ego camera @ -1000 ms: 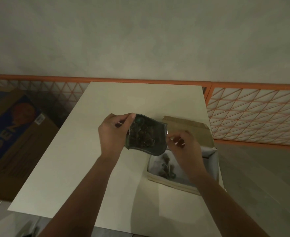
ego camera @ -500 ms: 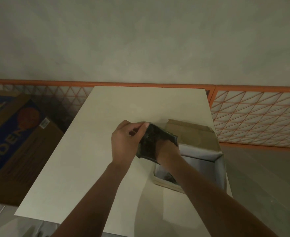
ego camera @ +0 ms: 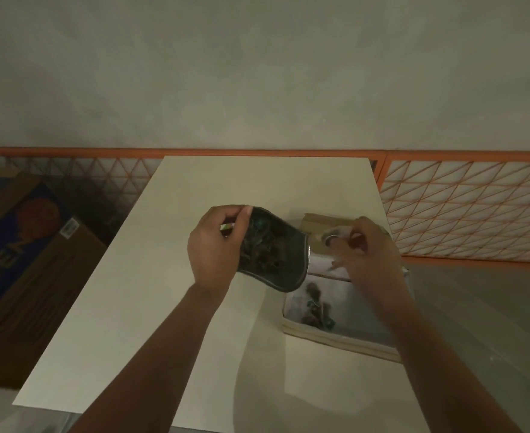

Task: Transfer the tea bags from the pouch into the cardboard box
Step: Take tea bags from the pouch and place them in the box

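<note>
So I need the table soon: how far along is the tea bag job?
Partly done. Several tea bags already lie in the cardboard box. The left hand holds the open pouch, and the right hand holds something small and blurred over the box, probably another bag. Many bags still show inside the pouch.

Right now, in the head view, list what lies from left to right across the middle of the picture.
Printed cardboard carton on the floor → left hand gripping the pouch → right hand pinching a tea bag over the cardboard box → orange lattice fence.
</note>
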